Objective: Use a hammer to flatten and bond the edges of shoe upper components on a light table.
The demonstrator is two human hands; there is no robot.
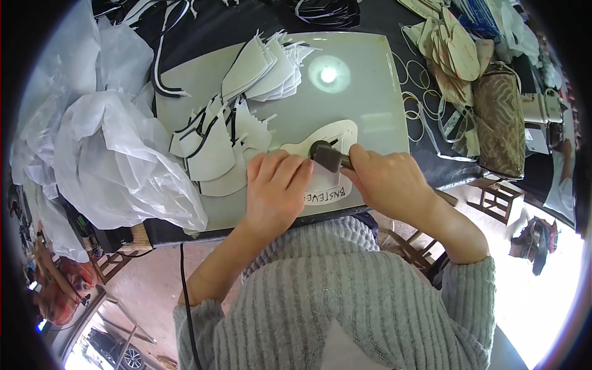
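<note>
My right hand (390, 183) is wrapped round the handle of a hammer (327, 158). The hammer's dark head rests over a flat white template (327, 182) with a cut-out and black handwriting, and hides part of it. My left hand (277, 188) presses on the template's left side, fingers bent and close together; whatever lies under the fingertips is hidden. Both hands are above a pale grey board (364, 80). Left of my left hand lies a loose heap of white cut pieces with black edging (213, 154). Farther back sits a fanned stack of similar white pieces (262, 68).
Crumpled translucent plastic sheeting (123, 160) covers the table's left side. At the right are a bundle of beige cut pieces (453, 55), tangled pale cords (425, 111) and a brown patterned roll (501, 123). Black-and-white strips (161, 55) lie at the back left. A wooden stool (496, 200) stands to the right.
</note>
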